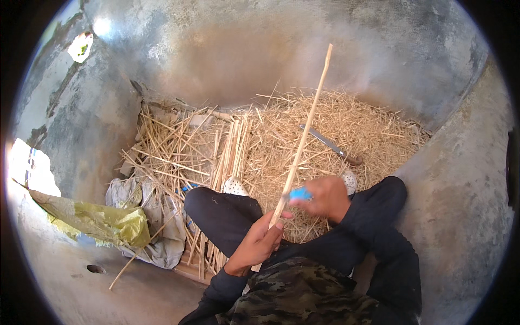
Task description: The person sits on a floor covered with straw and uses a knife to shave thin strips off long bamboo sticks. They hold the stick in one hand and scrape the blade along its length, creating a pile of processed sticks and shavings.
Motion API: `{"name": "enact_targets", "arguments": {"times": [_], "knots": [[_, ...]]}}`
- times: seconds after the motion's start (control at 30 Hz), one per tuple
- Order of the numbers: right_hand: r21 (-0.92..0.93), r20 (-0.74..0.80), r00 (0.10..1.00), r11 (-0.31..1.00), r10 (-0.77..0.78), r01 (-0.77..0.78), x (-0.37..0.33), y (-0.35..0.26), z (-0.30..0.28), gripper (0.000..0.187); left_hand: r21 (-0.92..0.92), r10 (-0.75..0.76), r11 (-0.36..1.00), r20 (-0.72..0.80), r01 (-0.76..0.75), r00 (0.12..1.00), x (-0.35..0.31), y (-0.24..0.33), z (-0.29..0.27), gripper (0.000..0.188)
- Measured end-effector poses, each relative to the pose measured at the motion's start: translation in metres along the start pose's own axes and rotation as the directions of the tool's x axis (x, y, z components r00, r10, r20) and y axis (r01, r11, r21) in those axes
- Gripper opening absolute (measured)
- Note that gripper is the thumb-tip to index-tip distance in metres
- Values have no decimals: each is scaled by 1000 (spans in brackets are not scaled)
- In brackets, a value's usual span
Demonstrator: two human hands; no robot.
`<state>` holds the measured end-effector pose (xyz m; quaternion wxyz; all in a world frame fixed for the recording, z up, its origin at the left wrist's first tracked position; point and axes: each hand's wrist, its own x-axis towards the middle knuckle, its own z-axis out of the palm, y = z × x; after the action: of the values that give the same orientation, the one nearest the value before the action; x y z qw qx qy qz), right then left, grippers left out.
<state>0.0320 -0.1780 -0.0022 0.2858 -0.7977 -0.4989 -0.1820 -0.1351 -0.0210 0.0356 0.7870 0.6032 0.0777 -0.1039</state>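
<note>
A long, pale peeled stick [306, 128] rises at a slant, its thin tip toward the far wall. My left hand [257, 241] is closed around its lower part, near my lap. Just above that grip, my right hand [327, 196] holds a small blue-handled tool [300, 194] against the stick's side. Motion blurs this hand, and the tool's working edge cannot be made out clearly. Beyond the stick, a knife [325, 141] with a long grey blade and a brown hooked handle lies on the shavings.
Thin shavings [374, 122] cover the floor before my feet. Several finished-looking sticks [234, 145] lie in a row left of them, with looser sticks [168, 141] further left. Grey cloth sacking [162, 216] and a yellow sack [116, 221] lie at left. Concrete walls [260, 59] stand close around.
</note>
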Motion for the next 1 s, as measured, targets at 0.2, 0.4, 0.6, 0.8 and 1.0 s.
{"name": "enact_targets", "arguments": {"times": [0.2,0.4,0.6,0.8,1.0], "knots": [[-135,-94,971,964,219,-230,16,39,-10,54,90,33,995,-7,-32,999,-7,-3,8,31],[-52,-18,997,996,-76,75,9,-7,-12,57,100,54,994,2,-54,999,-17,-8,2,29],[-151,-135,976,977,-170,150,33,2,-14,63,200,146,971,-44,-135,988,-9,0,-3,25],[-222,-124,977,964,-173,142,43,17,-7,63,155,123,982,-71,-111,990,-7,5,-4,22],[-243,-132,974,959,-185,149,53,22,2,62,148,131,982,-85,-118,988,-7,4,-10,22]]}}
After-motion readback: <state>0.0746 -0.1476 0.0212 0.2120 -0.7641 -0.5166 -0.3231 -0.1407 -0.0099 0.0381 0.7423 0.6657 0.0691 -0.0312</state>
